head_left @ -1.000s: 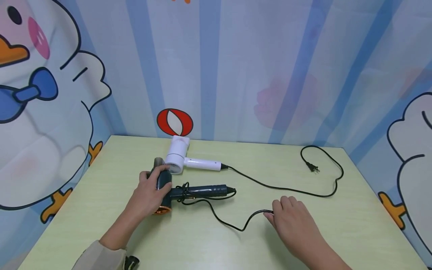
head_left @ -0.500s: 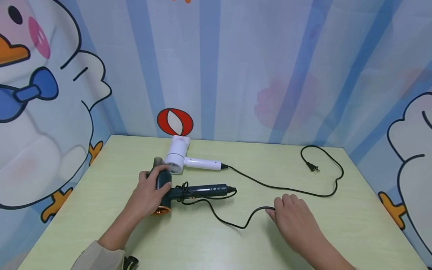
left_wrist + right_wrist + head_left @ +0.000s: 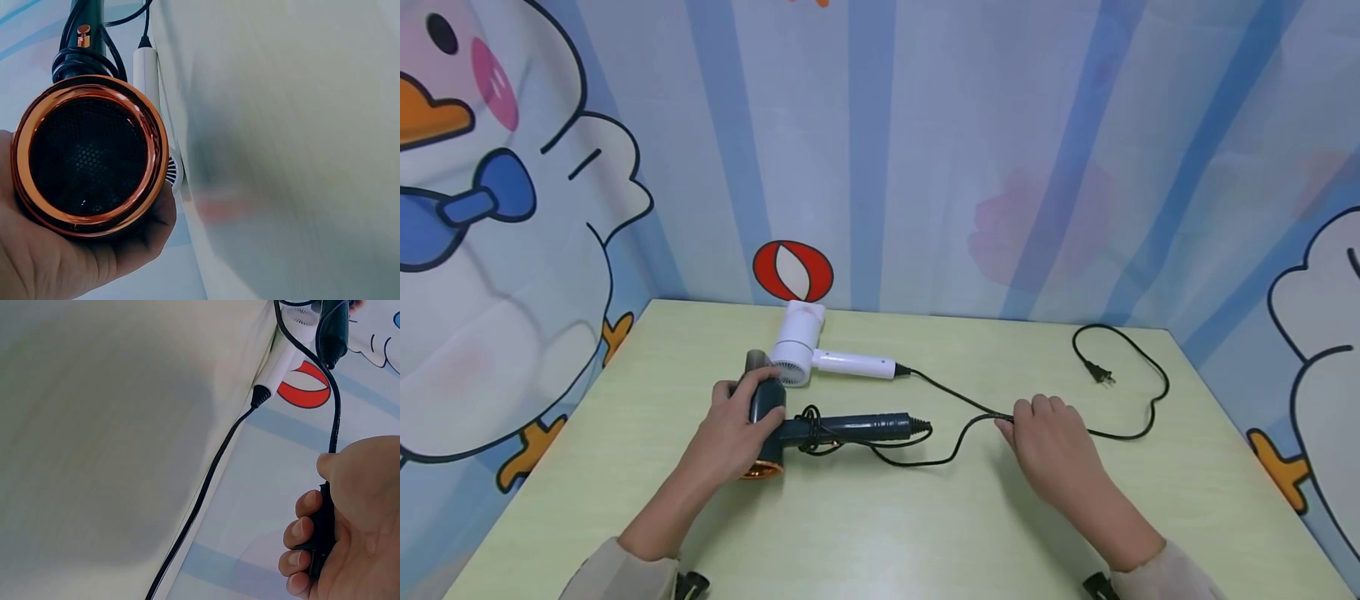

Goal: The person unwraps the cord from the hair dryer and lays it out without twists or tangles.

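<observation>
Pale counter (image 3: pixel 880 533) before a striped cartoon backdrop (image 3: pixel 925 167); dark hair dryer (image 3: pixel 793 432) and its cord (image 3: pixel 917 464) in hand.
The dryer was found at 9 o'clock of the counter's middle, white hair dryer (image 3: pixel 853 364) near its 1 o'clock; left hand (image 3: pixel 726 433) fingers were clamped round the barrel (image 3: pixel 769 404). At 3 o'clock, right hand (image 3: pixel 1048 446) fingers were curled round the plug (image 3: pixel 322 531). Judged: dryer rigid, moderately heavy, its smooth casing possibly slippery; cord flexible. Recommended holds: barrel or handle (image 3: pixel 880 426), and plug body.
</observation>
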A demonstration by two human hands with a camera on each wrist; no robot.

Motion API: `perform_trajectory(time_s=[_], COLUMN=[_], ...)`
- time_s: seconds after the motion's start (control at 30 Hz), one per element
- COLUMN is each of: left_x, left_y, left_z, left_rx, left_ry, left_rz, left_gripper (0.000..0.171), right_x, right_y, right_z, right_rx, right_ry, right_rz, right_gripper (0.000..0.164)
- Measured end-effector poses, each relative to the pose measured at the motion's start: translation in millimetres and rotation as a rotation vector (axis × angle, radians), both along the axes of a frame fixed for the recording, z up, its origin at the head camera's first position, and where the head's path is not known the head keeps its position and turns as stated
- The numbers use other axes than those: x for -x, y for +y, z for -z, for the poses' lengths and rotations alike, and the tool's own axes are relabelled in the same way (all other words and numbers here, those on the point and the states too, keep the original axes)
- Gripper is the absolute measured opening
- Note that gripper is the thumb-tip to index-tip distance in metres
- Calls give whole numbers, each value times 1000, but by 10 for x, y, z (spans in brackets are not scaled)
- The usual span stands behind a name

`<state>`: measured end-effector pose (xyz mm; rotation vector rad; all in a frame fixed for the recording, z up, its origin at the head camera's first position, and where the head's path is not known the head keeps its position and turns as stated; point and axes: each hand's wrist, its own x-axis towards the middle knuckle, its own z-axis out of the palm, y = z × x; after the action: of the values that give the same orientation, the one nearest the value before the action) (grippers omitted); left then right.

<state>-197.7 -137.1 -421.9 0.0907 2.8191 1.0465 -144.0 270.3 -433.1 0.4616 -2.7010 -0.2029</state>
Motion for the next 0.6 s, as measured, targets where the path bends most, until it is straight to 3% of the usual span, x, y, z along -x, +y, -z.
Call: perform_trajectory(time_s=[0.17,0.6], left_x=[-9,-40], left_y=[2,12], left_z=[-1,8], left_rx=[2,6], left_ry=[3,9], left_rz=[-1,5], left_gripper=[55,55], right_x=[91,180], right_y=[13,-5], right_z=[-13,-24], right_rx=[24,59], right_ry=[34,-11], right_rz=[8,69], right_gripper=[48,47])
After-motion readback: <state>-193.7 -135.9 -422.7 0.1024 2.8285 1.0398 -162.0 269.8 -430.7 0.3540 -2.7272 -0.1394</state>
